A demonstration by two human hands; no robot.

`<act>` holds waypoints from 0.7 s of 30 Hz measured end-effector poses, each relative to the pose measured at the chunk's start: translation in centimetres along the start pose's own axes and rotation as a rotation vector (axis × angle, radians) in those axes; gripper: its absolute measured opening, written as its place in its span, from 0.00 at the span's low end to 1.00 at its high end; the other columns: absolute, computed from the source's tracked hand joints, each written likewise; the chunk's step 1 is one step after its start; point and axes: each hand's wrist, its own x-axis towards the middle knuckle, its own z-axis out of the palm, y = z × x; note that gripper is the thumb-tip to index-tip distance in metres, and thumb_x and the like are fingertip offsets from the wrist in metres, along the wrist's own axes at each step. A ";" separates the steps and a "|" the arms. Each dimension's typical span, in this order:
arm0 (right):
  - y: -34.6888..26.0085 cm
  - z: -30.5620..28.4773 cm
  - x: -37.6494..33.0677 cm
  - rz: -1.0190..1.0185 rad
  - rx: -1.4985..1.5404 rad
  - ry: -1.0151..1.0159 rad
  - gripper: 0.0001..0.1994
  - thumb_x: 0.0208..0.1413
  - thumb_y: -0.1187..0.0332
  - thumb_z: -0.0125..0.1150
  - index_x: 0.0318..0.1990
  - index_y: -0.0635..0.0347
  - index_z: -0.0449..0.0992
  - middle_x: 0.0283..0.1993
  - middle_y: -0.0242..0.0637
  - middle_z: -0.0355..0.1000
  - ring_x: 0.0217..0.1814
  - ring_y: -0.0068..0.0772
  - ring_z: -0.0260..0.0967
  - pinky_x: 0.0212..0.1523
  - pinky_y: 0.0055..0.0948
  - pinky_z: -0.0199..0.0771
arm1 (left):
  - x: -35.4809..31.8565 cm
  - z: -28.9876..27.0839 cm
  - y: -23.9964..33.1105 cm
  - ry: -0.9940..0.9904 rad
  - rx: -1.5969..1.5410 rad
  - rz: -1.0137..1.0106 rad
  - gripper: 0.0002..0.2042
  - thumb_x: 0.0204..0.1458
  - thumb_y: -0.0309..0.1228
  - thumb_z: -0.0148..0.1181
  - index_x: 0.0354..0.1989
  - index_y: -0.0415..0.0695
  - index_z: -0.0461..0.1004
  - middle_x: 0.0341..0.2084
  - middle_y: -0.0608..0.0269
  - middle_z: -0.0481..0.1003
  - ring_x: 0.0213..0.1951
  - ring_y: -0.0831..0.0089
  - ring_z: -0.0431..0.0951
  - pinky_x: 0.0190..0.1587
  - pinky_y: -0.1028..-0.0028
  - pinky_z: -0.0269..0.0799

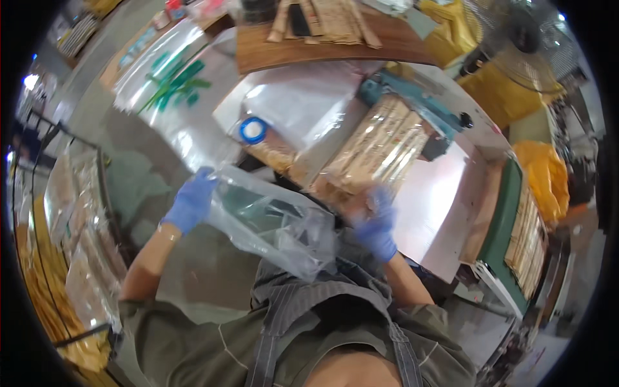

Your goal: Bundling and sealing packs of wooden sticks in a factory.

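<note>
My left hand (190, 201), in a blue glove, is closed on the upper left end of a large clear plastic bag (274, 219). The bag hangs loosely across to the front of my apron. My right hand (376, 226), also blue-gloved, is smeared by motion at the near end of a bundle of brown printed packets (377, 145) in clear wrap. Whether its fingers grip the bundle is not plain. The bundle lies slantwise on the white work table (432, 200), beside a blue-grey machine (412, 103).
A blue-rimmed tape roll (253, 130) sits left of the bundle. Clear plastic sheeting (174, 97) with green markings drapes at the left. Brown strips lie on a wooden shelf (335, 55) ahead. A green tray (500, 226) with more packets and a fan (525, 39) stand rightward.
</note>
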 end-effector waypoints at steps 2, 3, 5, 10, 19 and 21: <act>6.0 -3.3 1.7 0.280 0.167 0.171 0.17 0.47 0.63 0.61 0.42 0.64 0.71 0.39 0.41 0.69 0.38 0.35 0.65 0.39 0.28 0.67 | -0.1 1.1 2.0 0.086 -0.047 0.117 0.20 0.40 0.22 0.51 0.46 0.51 0.70 0.53 0.55 0.63 0.42 0.50 0.72 0.47 0.61 0.69; 9.9 -4.2 2.5 0.526 0.388 0.325 0.17 0.50 0.61 0.60 0.42 0.66 0.71 0.35 0.37 0.70 0.35 0.29 0.64 0.37 0.27 0.66 | 0.0 0.8 3.3 0.143 -0.072 0.113 0.19 0.40 0.22 0.51 0.44 0.50 0.71 0.54 0.55 0.63 0.42 0.51 0.72 0.46 0.62 0.70; 14.4 -3.2 1.9 0.697 0.668 0.456 0.18 0.54 0.59 0.58 0.43 0.67 0.71 0.32 0.31 0.69 0.32 0.19 0.60 0.34 0.23 0.65 | 0.1 0.7 4.5 0.215 -0.090 0.139 0.18 0.39 0.21 0.51 0.42 0.49 0.72 0.55 0.54 0.62 0.43 0.51 0.72 0.46 0.63 0.70; 7.2 0.7 0.6 0.801 0.746 0.429 0.29 0.42 0.71 0.67 0.52 0.69 0.62 0.43 0.40 0.70 0.42 0.30 0.69 0.43 0.26 0.70 | -2.7 -0.5 5.3 0.158 -0.119 -0.047 0.17 0.38 0.21 0.53 0.40 0.46 0.74 0.55 0.50 0.62 0.43 0.53 0.72 0.43 0.66 0.71; 12.8 1.8 9.2 1.090 1.368 0.267 0.19 0.42 0.67 0.63 0.43 0.60 0.70 0.36 0.38 0.72 0.38 0.36 0.70 0.42 0.35 0.72 | -6.1 -0.7 2.8 0.054 -0.126 0.048 0.35 0.35 0.26 0.56 0.59 0.42 0.55 0.57 0.43 0.55 0.47 0.47 0.69 0.50 0.63 0.66; 12.2 2.3 8.9 1.074 1.364 0.257 0.19 0.41 0.67 0.63 0.44 0.60 0.69 0.36 0.37 0.71 0.37 0.36 0.70 0.42 0.35 0.72 | -7.2 0.4 0.3 0.134 -0.237 -0.019 0.29 0.36 0.26 0.56 0.54 0.42 0.61 0.54 0.44 0.59 0.47 0.48 0.69 0.50 0.63 0.66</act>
